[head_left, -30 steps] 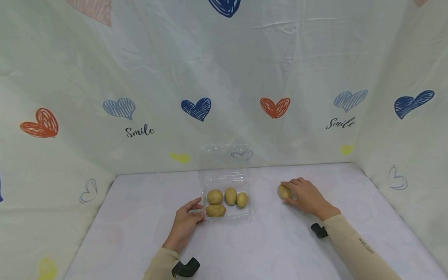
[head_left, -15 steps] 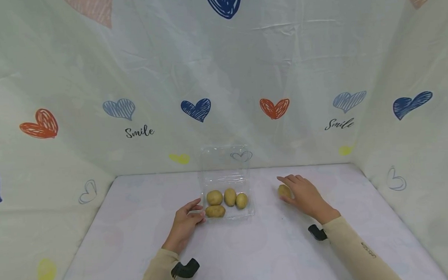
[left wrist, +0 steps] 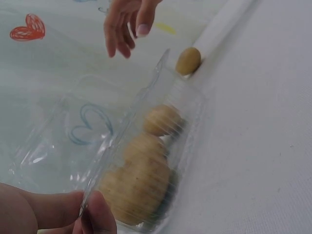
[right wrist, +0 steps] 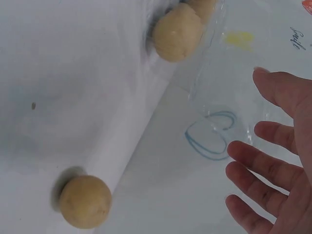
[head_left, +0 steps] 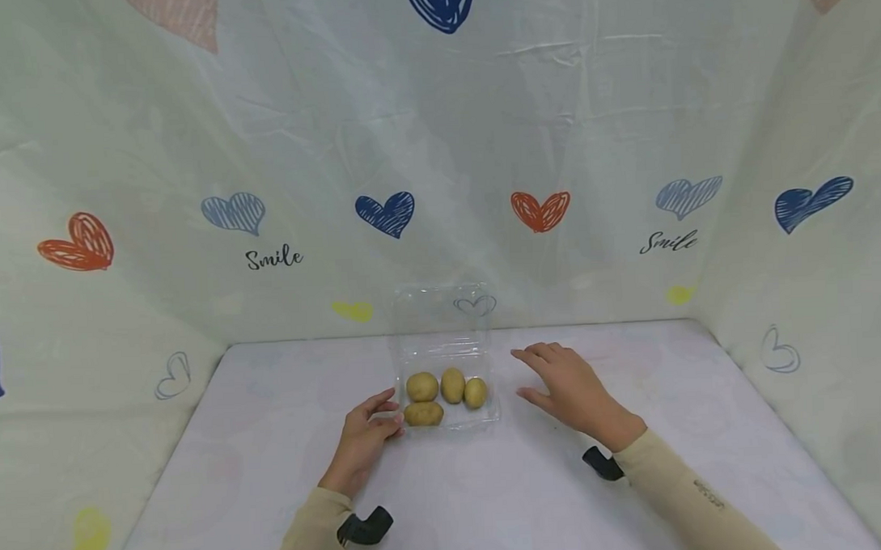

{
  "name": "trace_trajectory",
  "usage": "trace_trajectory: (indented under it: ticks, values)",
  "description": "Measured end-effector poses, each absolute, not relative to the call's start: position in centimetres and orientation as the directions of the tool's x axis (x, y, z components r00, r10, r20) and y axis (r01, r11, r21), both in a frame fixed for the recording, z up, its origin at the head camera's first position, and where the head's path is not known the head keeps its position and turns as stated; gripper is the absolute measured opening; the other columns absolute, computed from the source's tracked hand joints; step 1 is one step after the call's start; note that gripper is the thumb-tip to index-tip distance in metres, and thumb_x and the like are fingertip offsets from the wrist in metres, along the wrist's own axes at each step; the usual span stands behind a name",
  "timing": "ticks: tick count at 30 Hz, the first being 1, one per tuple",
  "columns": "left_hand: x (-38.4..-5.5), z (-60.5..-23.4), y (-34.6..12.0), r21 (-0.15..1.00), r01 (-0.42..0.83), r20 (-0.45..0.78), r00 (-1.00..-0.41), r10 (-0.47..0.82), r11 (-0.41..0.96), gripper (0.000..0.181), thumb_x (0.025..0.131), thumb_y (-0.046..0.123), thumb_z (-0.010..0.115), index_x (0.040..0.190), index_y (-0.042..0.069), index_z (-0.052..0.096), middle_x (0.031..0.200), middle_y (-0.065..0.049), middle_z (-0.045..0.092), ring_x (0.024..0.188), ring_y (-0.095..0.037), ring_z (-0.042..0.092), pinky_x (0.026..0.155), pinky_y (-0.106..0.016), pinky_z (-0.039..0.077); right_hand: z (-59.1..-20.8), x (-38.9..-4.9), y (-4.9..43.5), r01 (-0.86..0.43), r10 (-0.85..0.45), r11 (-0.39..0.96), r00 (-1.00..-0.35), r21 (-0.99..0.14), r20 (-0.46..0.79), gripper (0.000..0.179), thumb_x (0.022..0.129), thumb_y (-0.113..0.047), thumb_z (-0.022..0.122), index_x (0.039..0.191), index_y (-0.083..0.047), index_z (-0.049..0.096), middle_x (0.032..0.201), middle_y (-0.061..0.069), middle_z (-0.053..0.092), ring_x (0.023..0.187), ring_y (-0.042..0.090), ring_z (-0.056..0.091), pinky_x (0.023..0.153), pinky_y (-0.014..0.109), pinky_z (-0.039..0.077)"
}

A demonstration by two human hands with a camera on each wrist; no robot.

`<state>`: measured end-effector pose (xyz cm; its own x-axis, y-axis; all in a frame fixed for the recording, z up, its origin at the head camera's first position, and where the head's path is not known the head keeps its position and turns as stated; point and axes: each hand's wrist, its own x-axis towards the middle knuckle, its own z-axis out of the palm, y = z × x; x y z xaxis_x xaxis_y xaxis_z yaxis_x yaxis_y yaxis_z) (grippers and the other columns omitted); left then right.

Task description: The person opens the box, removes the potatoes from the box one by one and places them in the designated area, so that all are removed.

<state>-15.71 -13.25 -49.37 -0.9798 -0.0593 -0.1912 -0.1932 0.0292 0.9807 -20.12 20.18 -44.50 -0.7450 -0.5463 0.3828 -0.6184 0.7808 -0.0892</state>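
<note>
Thumb and finger of my left hand [head_left: 364, 439] pinch the left rim of a clear plastic clamshell container [head_left: 460, 418], as the left wrist view shows closely. Its lid [head_left: 442, 315] stands raised at the back. Several potatoes [head_left: 422, 386] lie inside, grouped toward the left and middle. My right hand [head_left: 575, 388] hovers over the table to the right of the container, fingers and thumb spread, holding nothing. A single potato [right wrist: 86, 201] rests on the table outside the container; in the head view the right hand hides it, while the left wrist view shows this loose potato [left wrist: 188, 61] beyond the container.
A white cloth covers the table [head_left: 448, 501]. A pale curtain [head_left: 450, 129] printed with hearts and "Smile" surrounds it at the back and both sides, close behind the raised lid.
The right hand has let go of the loose potato, spread its fingers and moved left toward the container. The left hand and the potatoes in the container stay in place.
</note>
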Motion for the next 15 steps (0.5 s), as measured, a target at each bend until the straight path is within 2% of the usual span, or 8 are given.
trace_trajectory:
  ticks: [15]
  values:
    - [-15.6, -49.3, -13.3, 0.980, -0.199, -0.197, -0.979, -0.059, 0.023, 0.054, 0.098, -0.011, 0.065, 0.150, -0.011, 0.049, 0.129, -0.025, 0.056, 0.088, -0.016, 0.065, 0.077, -0.025, 0.061, -44.6, -20.3, 16.1, -0.684, -0.631, 0.728, -0.696, -0.050, 0.342, 0.056, 0.087, -0.027, 0.089, 0.136, -0.008, 0.068, 0.128, 0.008, 0.068, 0.119, 0.030, 0.063, 0.103, 0.049, 0.054]
